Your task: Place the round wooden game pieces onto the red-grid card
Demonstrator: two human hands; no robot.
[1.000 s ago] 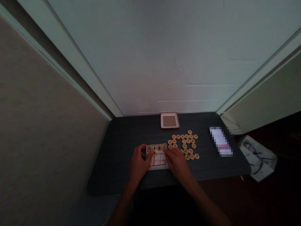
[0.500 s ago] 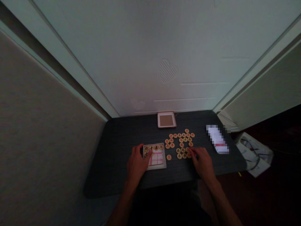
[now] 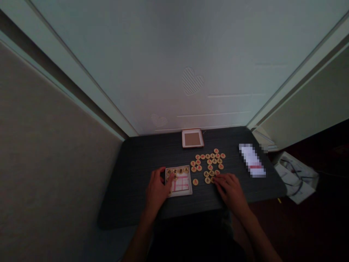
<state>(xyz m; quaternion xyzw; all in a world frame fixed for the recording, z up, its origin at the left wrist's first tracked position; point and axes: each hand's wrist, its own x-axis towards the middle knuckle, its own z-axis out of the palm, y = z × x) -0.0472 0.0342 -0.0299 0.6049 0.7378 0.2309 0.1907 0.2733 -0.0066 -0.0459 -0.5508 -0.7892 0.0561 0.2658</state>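
A small square tray with a red grid lies on a dark table; several round wooden chess pieces sit in its top row. My left hand holds the tray's left edge, thumb on top. Several more round pieces lie loose on the table to the right, and one piece lies alone beside the tray. My right hand rests at the near edge of the loose pieces, fingers curled down onto them; what the fingertips hold is hidden.
A square lid or second tray lies at the table's far edge against the wall. A blurred white object lies at the right. A white bag sits on the floor beyond the table's right edge.
My right hand has left the tray and moved right to the loose pieces, then slid slightly left over them. One piece now lies alone next to the tray. My left hand stays.
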